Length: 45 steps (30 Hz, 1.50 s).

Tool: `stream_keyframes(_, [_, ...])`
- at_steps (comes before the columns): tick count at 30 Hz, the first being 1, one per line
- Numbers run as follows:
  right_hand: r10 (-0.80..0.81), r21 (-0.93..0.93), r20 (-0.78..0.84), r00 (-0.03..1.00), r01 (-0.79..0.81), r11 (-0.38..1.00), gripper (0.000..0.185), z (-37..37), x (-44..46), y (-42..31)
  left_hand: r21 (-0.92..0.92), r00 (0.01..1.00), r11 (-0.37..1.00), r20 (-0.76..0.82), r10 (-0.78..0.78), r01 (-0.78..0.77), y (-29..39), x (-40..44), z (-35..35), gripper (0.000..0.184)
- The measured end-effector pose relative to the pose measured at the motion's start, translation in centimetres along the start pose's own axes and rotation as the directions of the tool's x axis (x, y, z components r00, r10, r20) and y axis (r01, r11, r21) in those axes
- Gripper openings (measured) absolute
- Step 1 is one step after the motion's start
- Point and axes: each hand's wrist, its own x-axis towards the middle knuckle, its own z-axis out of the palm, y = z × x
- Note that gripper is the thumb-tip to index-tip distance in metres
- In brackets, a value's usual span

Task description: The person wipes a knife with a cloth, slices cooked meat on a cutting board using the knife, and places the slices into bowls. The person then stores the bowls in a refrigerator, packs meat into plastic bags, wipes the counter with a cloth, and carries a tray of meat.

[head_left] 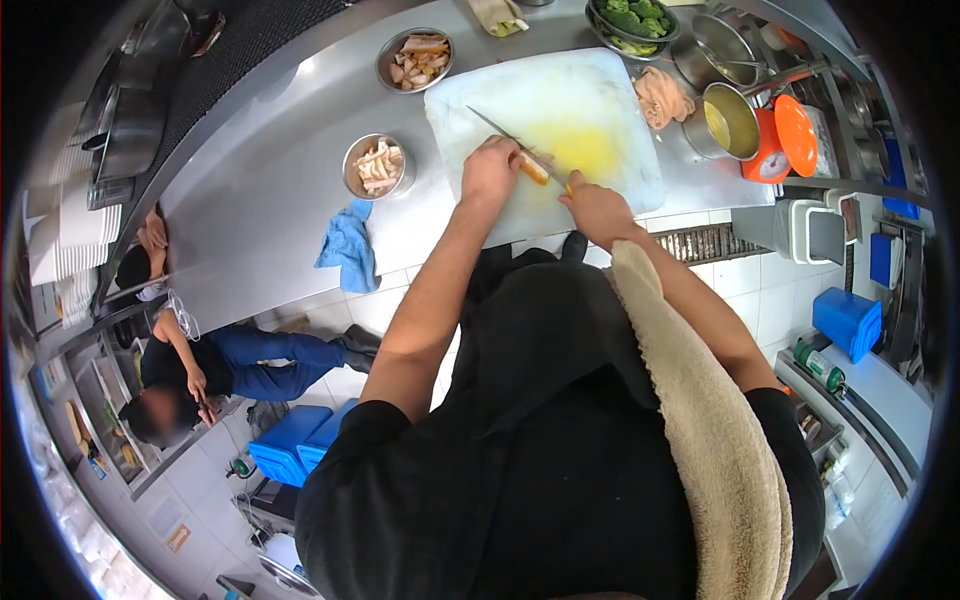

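Note:
A pale strip of meat with an orange-brown edge lies on the white cutting board. My left hand has its fingers curled over the left end of the strip, pressing it to the board. In my right hand is the yellow handle of a knife. Its long blade points to the upper left, right against the meat and close to my left fingertips. A yellow stain spreads over the board beyond the blade.
Steel bowls of browned meat pieces and pale strips stand left of the board, near a blue cloth. Rightward are broccoli, a crumpled cloth, a pot and an orange scale. Another person is at left.

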Motion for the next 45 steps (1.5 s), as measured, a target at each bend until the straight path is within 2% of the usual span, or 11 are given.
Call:
stream_keyframes(5, [-0.095,0.024,-0.074,0.993,0.097,0.995,0.03,0.9,3.0,0.1,0.019,0.999,1.0,0.043,-0.016,0.016,0.3,0.0,-0.4,0.015])
stream_keyframes(9, [-0.071,-0.008,0.001,0.997,0.071,0.997,0.029,-1.9,1.1,-1.0,-0.033,0.997,0.997,0.047,-0.068,0.069,0.6,-0.2,-0.8,0.015])
stream_keyframes(14, [0.017,0.02,-0.009,1.0,-0.017,1.0,0.03,0.9,0.0,-0.2,-0.002,1.0,1.0,-0.01,0.021,-0.021,0.1,-0.7,-0.4,0.016])
stream_keyframes(20, [-0.087,0.012,-0.083,0.993,0.088,0.996,0.031,1.4,3.2,-0.5,0.0,0.999,0.999,-0.019,0.049,-0.05,-0.3,-0.5,0.0,0.016])
stream_keyframes(24, [-0.059,0.024,0.001,0.998,0.059,0.998,0.032,-1.6,1.6,-1.7,-0.031,0.999,0.999,-0.047,0.012,-0.013,0.1,-0.7,-0.3,0.015])
stream_keyframes(27, [-0.015,0.04,0.026,1.0,0.014,0.999,0.034,-1.3,0.0,-1.0,-0.037,0.999,0.999,-0.037,-0.022,0.02,0.5,-0.9,-0.4,0.014])
stream_keyframes(29, [0.032,0.07,0.04,0.999,-0.035,0.997,0.034,0.3,0.0,-0.3,-0.028,0.998,1.0,-0.054,0.012,-0.014,0.3,-0.9,-0.4,0.013])
stream_keyframes(35, [0.011,0.102,-0.053,0.999,-0.005,0.995,0.035,2.2,1.4,-0.6,-0.016,0.998,0.998,-0.037,0.053,-0.054,0.1,-0.8,-0.4,0.011])
stream_keyframes(38, [-0.062,0.098,-0.126,0.99,0.075,0.992,0.034,2.9,4.0,-1.1,0.017,0.999,0.999,0.013,0.049,-0.049,0.0,-0.5,-0.3,0.01])
stream_keyframes(44, [-0.063,0.085,-0.026,0.998,0.065,0.994,0.035,0.9,3.2,0.0,0.039,1.0,0.999,-0.028,-0.007,0.008,0.1,0.0,-0.2,0.009])
stream_keyframes(45, [-0.015,0.079,0.004,1.0,0.014,0.997,0.036,0.8,2.2,0.4,0.048,0.999,0.999,-0.049,-0.023,0.025,0.1,0.0,-0.1,0.009])
